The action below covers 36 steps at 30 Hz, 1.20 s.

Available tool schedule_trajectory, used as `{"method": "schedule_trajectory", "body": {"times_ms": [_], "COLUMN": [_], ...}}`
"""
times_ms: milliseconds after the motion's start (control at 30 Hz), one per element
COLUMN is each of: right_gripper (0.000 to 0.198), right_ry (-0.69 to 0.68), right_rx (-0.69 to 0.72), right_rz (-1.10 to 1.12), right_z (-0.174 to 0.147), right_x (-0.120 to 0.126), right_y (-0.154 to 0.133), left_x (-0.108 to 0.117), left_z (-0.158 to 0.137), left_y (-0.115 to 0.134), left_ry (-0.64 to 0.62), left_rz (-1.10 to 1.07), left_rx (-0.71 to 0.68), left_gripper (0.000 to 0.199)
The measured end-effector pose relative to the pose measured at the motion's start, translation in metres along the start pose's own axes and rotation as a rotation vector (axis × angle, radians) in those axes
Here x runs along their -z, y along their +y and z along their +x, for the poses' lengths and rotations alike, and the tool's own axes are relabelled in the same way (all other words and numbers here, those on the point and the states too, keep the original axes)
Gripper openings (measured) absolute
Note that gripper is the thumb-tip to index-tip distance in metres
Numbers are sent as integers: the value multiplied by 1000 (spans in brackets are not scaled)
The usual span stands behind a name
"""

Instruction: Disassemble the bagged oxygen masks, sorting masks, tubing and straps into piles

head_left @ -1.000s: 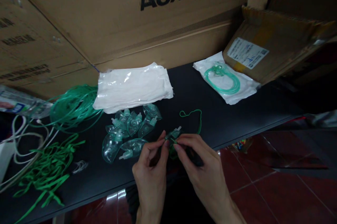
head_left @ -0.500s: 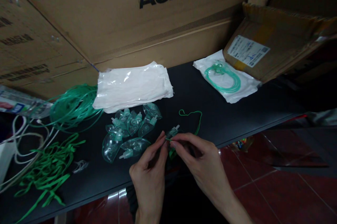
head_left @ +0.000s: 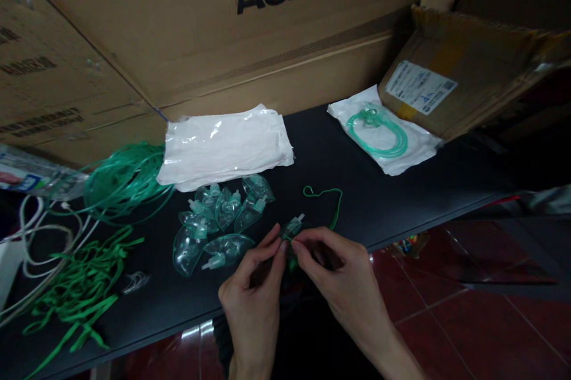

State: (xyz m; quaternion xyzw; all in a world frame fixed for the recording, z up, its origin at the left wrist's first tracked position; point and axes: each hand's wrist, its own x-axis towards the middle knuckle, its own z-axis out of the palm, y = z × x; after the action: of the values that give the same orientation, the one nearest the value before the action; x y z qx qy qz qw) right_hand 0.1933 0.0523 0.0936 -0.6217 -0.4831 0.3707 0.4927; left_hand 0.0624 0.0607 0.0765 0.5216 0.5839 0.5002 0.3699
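Close to the table's front edge, a clear green oxygen mask (head_left: 293,226) shows between my hands, partly hidden by the fingers. My left hand (head_left: 259,285) is closed, thumb and fingers pinched at the mask's near side. My right hand (head_left: 341,285) pinches a thin green elastic strap (head_left: 338,204), a short piece of which spans the gap between my fingertips. The strap's loose end curls on the table beyond my right hand. Several more oxygen masks (head_left: 229,207) lie grouped left of my hands. How the strap meets the mask is hidden.
Stacked white pouches (head_left: 227,145) lie behind the masks. At left are coiled green tubing (head_left: 125,181), white cables (head_left: 31,228), green straps (head_left: 84,282) and small metal-looking clips (head_left: 135,282). A packed mask set (head_left: 386,130) lies right, beside an open carton (head_left: 437,65). Large cardboard boxes (head_left: 178,23) stand behind.
My fingertips have shifted slightly, and a little more of the mask shows between them. The strap piece between the fingertips has moved a little right. Everything else stays put.
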Motion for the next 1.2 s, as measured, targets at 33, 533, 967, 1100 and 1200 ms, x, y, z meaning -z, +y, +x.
{"method": "schedule_trajectory", "body": {"times_ms": [33, 533, 967, 1100, 1200], "right_gripper": [8, 8, 8, 10, 15], "right_ry": [6, -4, -261, -336, -377], "right_rx": [12, 75, -158, -151, -109], "right_rz": [-9, 42, 128, 106, 76], "right_z": [0, 1, 12, 17, 19], "right_x": [0, 4, 8, 10, 12], "right_y": [0, 0, 8, 11, 10], "left_x": [1, 14, 23, 23, 21], "left_z": [0, 4, 10, 9, 8], "left_y": [-1, -11, -21, -26, -28], "left_ry": [-3, -156, -264, -252, -230], "left_rz": [12, 188, 317, 318, 311], "left_rx": [-19, -490, -768, -783, -784], "left_gripper": [4, 25, 24, 25, 23]}}
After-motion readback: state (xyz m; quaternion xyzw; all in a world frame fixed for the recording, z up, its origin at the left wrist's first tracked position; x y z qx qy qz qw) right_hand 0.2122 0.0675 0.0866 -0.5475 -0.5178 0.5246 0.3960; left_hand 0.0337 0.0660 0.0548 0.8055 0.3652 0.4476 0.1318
